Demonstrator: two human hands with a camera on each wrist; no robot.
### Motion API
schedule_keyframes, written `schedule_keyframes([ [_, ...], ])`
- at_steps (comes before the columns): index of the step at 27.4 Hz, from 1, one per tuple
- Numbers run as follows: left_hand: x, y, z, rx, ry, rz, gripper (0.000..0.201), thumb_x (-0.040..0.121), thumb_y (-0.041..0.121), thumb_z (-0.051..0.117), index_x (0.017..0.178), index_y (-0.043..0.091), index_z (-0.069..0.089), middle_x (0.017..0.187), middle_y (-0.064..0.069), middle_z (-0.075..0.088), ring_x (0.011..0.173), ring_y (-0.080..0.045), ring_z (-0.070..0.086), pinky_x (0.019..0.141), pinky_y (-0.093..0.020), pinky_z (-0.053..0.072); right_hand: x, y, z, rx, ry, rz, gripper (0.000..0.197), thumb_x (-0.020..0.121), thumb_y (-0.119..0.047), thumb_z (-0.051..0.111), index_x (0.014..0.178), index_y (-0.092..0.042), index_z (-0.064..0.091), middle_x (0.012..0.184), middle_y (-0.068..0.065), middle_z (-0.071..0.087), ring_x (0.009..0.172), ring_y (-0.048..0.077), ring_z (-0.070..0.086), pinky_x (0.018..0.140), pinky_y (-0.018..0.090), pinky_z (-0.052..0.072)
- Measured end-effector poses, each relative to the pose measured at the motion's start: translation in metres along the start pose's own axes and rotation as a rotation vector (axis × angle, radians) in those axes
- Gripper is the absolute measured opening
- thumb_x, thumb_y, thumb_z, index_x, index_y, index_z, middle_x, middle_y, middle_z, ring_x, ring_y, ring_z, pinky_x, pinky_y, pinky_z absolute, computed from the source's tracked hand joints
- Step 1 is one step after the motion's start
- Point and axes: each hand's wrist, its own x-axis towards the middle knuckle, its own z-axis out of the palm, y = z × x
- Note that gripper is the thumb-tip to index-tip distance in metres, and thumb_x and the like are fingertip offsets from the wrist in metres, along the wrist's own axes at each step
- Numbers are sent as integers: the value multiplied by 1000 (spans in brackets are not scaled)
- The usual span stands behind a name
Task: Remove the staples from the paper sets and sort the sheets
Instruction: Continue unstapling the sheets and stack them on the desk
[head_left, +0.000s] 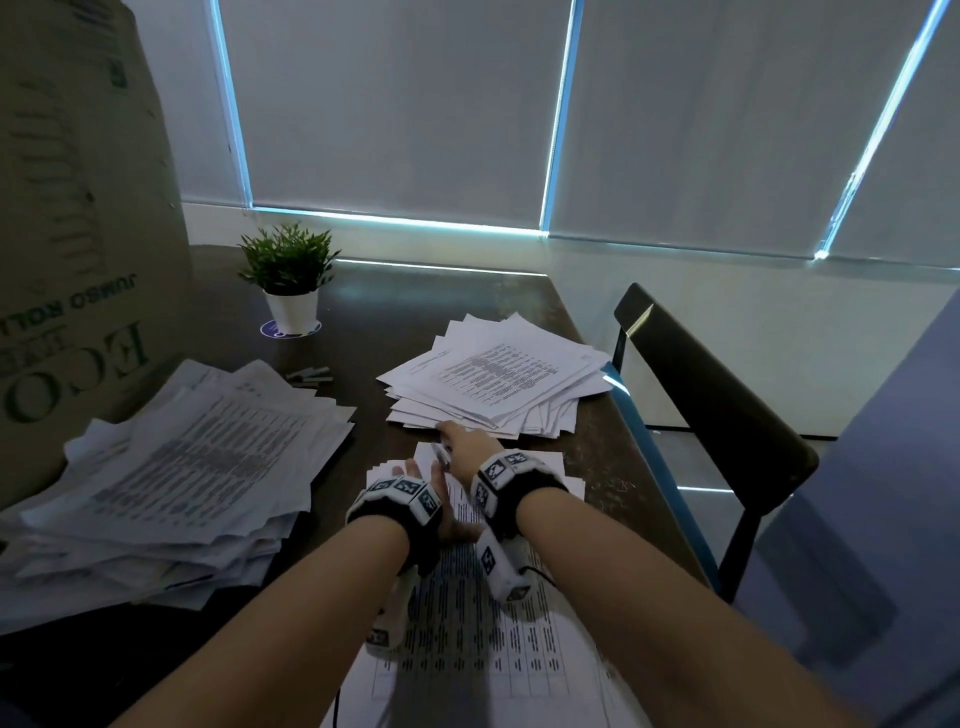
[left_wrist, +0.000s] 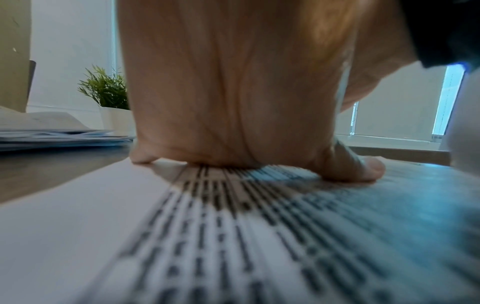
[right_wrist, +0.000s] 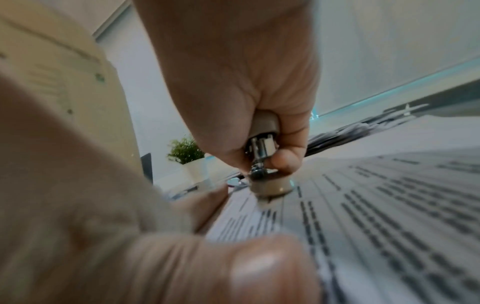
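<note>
Right now the job is to lift a staple cleanly, so the left hand (left_wrist: 233, 92) should press the paper set (head_left: 467, 623) flat on the table (head_left: 597, 447) close to its far corner, while the staple remover (right_wrist: 265, 152) goes in low and pulls gently rather than tearing. That left hand lies flat, fingers straight, palm on the printed top sheet. The right hand (right_wrist: 233, 72) has thumb and fingers closed round the remover, its tip at the sheet; the staple itself cannot be made out.
</note>
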Motion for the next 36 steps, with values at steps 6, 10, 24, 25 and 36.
schedule_keyframes([
  [6,-14,0,-8,40,-35,-5,133,54,97,37,150,23,-15,158,-16,-14,146,-37,-3,115,-56,14,-35,46,-29,245,80,118,46,101,-15,39,145,-30,35,127,14,60,98,30,67,82,40,59],
  [10,-16,4,-18,25,10,-3,124,45,98,46,140,19,36,146,-17,34,132,-39,35,103,-51,36,-75,101,-53,-14,112,288,42,102,-30,42,143,-21,37,128,18,60,108,34,62,93,42,51],
  [24,-30,-18,-27,-192,32,-118,64,84,58,61,122,6,59,121,-9,62,111,-25,59,94,-32,46,-108,81,-56,53,-52,231,33,96,-19,55,124,-2,63,119,10,66,108,23,64,90,32,52],
  [25,-30,-17,-25,-228,46,-121,59,85,53,62,121,6,59,121,-9,62,111,-24,59,93,-31,46,-107,79,-51,101,-116,278,34,95,-21,58,120,1,64,112,11,66,102,24,65,86,34,54],
  [36,-27,-25,-19,-801,257,-39,55,79,11,75,125,-6,49,125,-18,57,114,-31,55,95,-35,46,-103,89,-40,513,-124,531,30,90,-17,71,113,-3,57,120,11,67,114,21,64,89,35,57],
])
